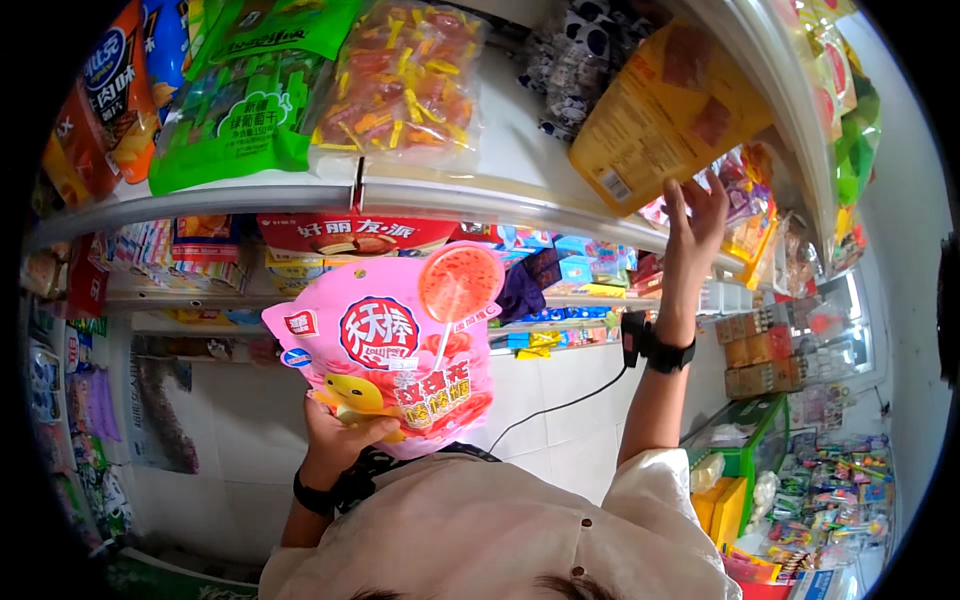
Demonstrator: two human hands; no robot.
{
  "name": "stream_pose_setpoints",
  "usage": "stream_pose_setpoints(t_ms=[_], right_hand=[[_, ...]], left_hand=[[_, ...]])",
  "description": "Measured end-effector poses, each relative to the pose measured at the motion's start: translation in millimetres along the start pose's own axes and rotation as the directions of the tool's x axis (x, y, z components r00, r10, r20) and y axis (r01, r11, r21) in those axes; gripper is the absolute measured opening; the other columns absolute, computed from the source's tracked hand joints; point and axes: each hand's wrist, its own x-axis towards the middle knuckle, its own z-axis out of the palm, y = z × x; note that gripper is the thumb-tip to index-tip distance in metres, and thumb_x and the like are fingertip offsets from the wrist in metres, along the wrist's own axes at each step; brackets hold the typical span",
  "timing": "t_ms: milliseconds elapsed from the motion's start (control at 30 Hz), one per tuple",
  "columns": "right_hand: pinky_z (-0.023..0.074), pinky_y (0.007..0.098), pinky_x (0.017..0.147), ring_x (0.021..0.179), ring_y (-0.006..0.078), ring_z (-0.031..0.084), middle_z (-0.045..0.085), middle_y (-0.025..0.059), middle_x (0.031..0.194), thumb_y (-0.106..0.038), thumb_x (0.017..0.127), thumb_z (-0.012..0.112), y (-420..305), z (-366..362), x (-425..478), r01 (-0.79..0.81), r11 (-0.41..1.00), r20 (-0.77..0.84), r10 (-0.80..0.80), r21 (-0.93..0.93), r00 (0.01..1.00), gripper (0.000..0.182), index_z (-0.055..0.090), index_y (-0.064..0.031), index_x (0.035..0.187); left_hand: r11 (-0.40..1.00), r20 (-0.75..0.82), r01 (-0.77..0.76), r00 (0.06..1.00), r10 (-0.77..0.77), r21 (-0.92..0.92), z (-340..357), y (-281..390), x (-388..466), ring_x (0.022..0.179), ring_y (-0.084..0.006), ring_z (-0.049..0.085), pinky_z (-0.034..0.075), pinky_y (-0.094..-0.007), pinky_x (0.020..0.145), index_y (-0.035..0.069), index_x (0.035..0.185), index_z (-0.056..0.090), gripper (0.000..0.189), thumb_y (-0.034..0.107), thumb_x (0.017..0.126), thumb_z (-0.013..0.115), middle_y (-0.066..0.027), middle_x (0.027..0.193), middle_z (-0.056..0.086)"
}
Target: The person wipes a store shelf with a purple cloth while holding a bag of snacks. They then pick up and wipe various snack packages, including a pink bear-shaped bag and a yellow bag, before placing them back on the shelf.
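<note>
My left hand (345, 435) holds a pink bag of lollipops (375, 337) by its lower left part, the printed front facing up, with a small price sticker on it. My right hand (697, 214) is raised to the shelf edge, its fingers spread at the lower corner of a yellow snack bag (667, 112). That bag leans tilted on the upper shelf, its back with a barcode showing; whether the fingers grip it cannot be told. Left of it on the shelf lie a clear bag of wrapped candies (409, 82) and a green bag of raisins (247, 112).
The upper shelf's rail (480, 199) runs across in front. Boxed pies (352, 234) and other packets fill the shelves below. Right are a green crate (765, 435), a yellow box (720, 506) and many small packets. A black cable (555, 409) hangs from my right wristband (667, 352).
</note>
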Motion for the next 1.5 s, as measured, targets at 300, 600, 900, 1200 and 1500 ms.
stream_pose_setpoints(t_ms=[300,600,900,1200,1500], right_hand=[[0.0503,0.0283,0.075,0.085,0.0107,0.061,0.072,0.0117,0.098,-0.024,0.094,0.070,43,21,35,-0.140,0.987,-0.025,0.138,-0.077,0.990,0.035,0.067,0.0084,0.108],[0.0484,0.0229,0.073,0.083,0.0070,0.061,0.071,0.0034,0.096,-0.021,0.096,0.067,25,-11,20,-0.200,0.890,0.025,0.208,0.409,0.978,0.026,0.069,0.0026,0.108],[0.0488,0.0226,0.078,0.088,0.0070,0.062,0.071,0.0027,0.101,-0.019,0.098,0.064,24,-43,-5,-0.262,0.834,0.071,0.261,0.486,0.963,0.026,0.068,0.0024,0.111],[0.0499,0.0237,0.080,0.092,0.0085,0.064,0.071,0.0038,0.104,-0.016,0.098,0.063,29,-65,-16,-0.273,0.800,0.075,0.277,0.534,0.958,0.024,0.066,0.0007,0.115],[0.0507,0.0227,0.075,0.086,0.0075,0.065,0.072,0.0046,0.100,-0.016,0.097,0.064,32,-82,-21,-0.229,0.759,0.061,0.243,0.609,0.968,0.024,0.068,0.0034,0.111]], left_hand=[[0.996,-0.110,-0.040,0.993,0.049,0.086,-17,-1,-7,0.084,-0.0165,0.069,0.057,-0.0331,0.078,-0.003,0.105,0.062,0.044,0.003,0.069,0.087,-0.0090,0.095,0.070],[0.967,-0.112,-0.219,0.966,0.234,0.129,-15,-7,-4,0.101,-0.0170,0.063,0.053,-0.0334,0.089,0.001,0.127,0.043,0.066,0.004,0.075,0.084,-0.0092,0.113,0.062],[0.910,-0.095,-0.309,0.933,0.346,0.277,20,21,22,0.104,-0.0151,0.060,0.049,-0.0320,0.093,0.002,0.130,0.042,0.066,0.011,0.079,0.083,-0.0069,0.117,0.059],[0.797,-0.070,-0.454,0.851,0.520,0.398,80,57,77,0.104,-0.0137,0.061,0.049,-0.0301,0.092,-0.001,0.121,0.053,0.042,0.004,0.086,0.075,-0.0078,0.117,0.063],[0.731,0.129,-0.533,0.836,0.534,0.425,145,102,146,0.092,-0.0098,0.064,0.051,-0.0263,0.081,-0.003,0.111,0.063,0.029,0.011,0.088,0.075,-0.0054,0.107,0.068]])
